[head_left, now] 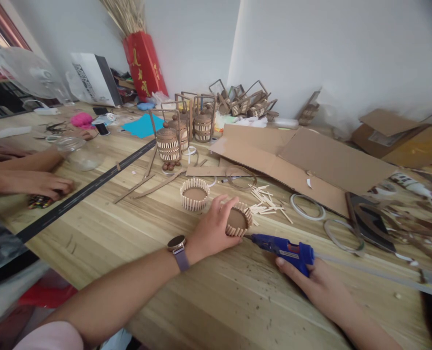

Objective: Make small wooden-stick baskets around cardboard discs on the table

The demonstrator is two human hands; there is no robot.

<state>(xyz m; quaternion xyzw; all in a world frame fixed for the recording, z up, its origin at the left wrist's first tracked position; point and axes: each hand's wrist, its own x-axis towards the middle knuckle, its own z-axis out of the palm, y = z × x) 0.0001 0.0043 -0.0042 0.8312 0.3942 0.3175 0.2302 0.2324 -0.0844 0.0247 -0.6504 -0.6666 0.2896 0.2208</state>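
My left hand (pixel 214 228), with a watch on its wrist, grips a small round basket (pixel 239 219) whose wall is made of short wooden sticks around a brown base. In my right hand (pixel 311 282) is a blue hot glue gun (pixel 287 250), its nozzle close to the basket's lower right edge. Whether the nozzle touches the sticks I cannot tell. A second round stick basket (pixel 194 194) stands just behind my left hand. Loose pale wooden sticks (pixel 265 201) lie scattered behind the held basket.
Small lidded baskets with tall handles (pixel 168 143) stand at the back, beside brown beads (pixel 170 166). Flattened cardboard (pixel 274 150) covers the back right. White rings (pixel 307 206) and brown strips lie at right. Another person's hands (pixel 51 184) work at left, near a glass jar (pixel 79 153).
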